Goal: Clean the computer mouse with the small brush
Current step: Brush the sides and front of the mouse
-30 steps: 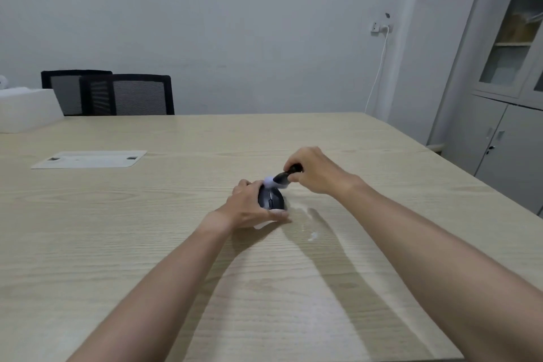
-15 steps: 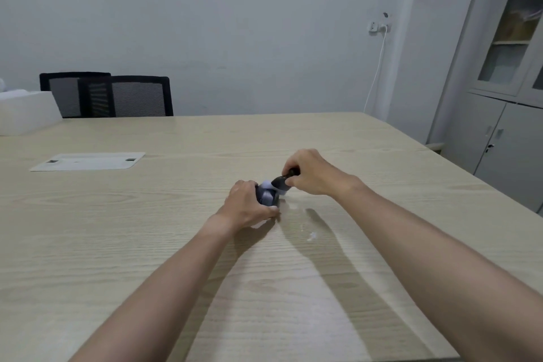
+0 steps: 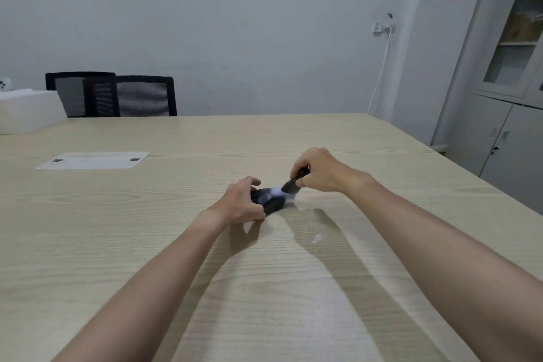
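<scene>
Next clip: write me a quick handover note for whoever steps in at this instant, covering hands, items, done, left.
Left hand: grips the mouse and steadies it on the table.
Right hand: pinches the small brush by its dark handle, pale bristles on the mouse's top.
Done: brush picked up, brushing under way.
Left: how clean the mouse is cannot be told; finish brushing, then set both down.

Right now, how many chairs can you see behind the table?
2. One chair stands at the table's far left edge; the other chair is just right of it, overlapping it. More may be hidden outside the view.
</scene>
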Demonstrator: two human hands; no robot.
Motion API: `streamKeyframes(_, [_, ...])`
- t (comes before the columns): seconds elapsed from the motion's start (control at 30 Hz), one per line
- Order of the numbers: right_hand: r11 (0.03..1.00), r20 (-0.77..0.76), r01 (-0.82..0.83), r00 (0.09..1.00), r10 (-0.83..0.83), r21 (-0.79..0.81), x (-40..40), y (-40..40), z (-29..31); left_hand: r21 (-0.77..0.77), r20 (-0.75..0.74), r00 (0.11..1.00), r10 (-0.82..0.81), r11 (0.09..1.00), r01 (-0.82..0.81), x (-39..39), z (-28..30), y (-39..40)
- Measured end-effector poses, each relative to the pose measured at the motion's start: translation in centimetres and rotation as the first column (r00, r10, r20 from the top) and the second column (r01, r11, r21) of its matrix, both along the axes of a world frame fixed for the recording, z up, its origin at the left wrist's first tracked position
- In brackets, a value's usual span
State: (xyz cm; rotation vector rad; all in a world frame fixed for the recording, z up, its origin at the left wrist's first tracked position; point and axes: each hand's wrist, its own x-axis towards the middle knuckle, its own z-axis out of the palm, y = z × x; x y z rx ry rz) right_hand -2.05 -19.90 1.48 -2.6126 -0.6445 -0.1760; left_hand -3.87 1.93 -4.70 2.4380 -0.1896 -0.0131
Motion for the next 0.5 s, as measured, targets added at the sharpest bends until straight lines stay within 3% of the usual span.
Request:
streamKeyframes(0.1, [0.999, -0.025, 0.023, 0.999, -0.022, 0.032, 0.2, -0.6, 1.5, 0.026, 0.025, 1.000, -0.002, 1.000, 0.001, 0.0, -0.1, 0.1])
streamKeyframes(0.2, [0.988, 0.069, 0.036, 0.997, -0.047, 0.150, 0.1, 0.0, 1.1, 0.019, 0.035, 0.999, 0.005, 1.000, -0.005, 0.3, -0.2, 0.1])
streamKeyframes(0.27, [0.996, 0.101, -0.007, 0.995, -0.002, 0.088, -0.2, 0.5, 0.4, 0.029, 0.031, 1.000, 0.003, 1.000, -0.003, 0.4, -0.1, 0.3])
streamKeyframes(0.4, [0.999, 0.023, -0.040, 0.999, 0.041, -0.038, -0.6, 0.2, 0.6, 0.064, 0.054, 0.999, 0.005, 0.998, -0.009, 0.6, 0.2, 0.3])
streamKeyframes(0.5, [1.000, 0.048, -0.017, 0.999, 0.018, -0.002, -0.4, -0.2, 1.3, 0.069, 0.060, 0.998, 0.017, 0.997, -0.021, 0.7, 0.1, 0.5])
